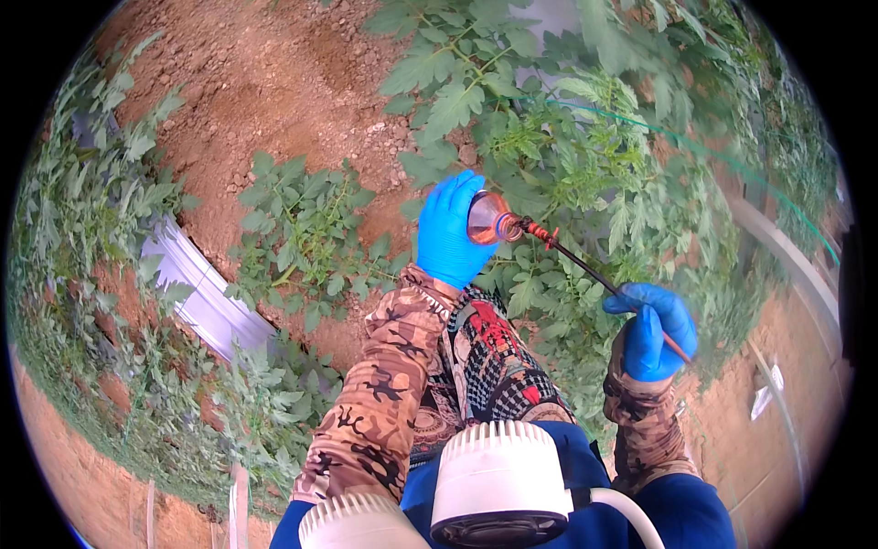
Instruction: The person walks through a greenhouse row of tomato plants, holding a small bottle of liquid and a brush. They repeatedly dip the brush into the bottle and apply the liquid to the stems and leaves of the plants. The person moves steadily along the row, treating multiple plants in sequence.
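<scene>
My left hand [447, 230], in a blue glove, is wrapped around a small clear plastic bottle [485, 218] tipped on its side. Its open neck points right, and reddish liquid shows inside. In a matching glove, my right hand [651, 329] grips a thin dark rod [586, 264] between thumb and fingers. The rod slants up and left to the bottle's mouth. Its far end has a red, wrapped section [542, 232] with a dark tip right at the neck; I cannot tell whether the tip is inside. Leafy tomato plants [583, 158] surround both hands.
A green string [658, 128] crosses the plants on the right. Reddish bare soil [288, 82] lies ahead, with white plastic sheeting [212, 295] at left. White ribbed housings [501, 466] sit near my chest, one with a hose [627, 508]. A pale pipe [789, 254] runs at far right.
</scene>
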Tool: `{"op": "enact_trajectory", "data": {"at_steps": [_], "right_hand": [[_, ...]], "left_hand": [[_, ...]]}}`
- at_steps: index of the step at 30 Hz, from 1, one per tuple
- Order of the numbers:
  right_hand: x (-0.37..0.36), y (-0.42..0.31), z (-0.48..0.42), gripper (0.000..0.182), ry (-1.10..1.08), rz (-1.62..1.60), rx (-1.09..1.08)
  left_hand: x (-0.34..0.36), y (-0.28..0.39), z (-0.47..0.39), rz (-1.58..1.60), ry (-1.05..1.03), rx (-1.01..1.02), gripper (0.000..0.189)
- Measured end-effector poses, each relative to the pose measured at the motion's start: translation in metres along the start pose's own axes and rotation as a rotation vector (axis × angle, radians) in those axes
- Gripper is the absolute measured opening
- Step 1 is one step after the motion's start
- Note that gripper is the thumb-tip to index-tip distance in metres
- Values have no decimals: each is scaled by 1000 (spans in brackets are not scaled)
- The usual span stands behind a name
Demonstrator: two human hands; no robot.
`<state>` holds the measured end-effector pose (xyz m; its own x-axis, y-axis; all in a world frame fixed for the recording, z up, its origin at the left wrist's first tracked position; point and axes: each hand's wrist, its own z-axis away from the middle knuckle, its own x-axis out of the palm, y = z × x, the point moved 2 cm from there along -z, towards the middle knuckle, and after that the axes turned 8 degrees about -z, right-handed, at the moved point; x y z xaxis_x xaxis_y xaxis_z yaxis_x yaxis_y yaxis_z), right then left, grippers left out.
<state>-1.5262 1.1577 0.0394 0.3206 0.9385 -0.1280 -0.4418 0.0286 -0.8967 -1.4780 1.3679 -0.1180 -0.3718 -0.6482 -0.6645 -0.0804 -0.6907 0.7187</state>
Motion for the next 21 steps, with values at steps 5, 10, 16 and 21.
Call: {"op": "enact_trajectory", "data": {"at_steps": [5, 10, 16, 21], "right_hand": [[40, -11, 7, 16, -262, 267, 1], [87, -10, 39, 14, -488, 377, -116], [114, -36, 75, 15, -769, 349, -220], [132, -39, 98, 16, -735, -92, 222]], "left_hand": [[-26, -6, 22, 1, 30, -26, 66], [-57, -9, 81, 17, 28, -31, 67], [-100, -1, 159, 97, 123, -179, 70], [-138, -3, 190, 46, 184, -213, 68]]}}
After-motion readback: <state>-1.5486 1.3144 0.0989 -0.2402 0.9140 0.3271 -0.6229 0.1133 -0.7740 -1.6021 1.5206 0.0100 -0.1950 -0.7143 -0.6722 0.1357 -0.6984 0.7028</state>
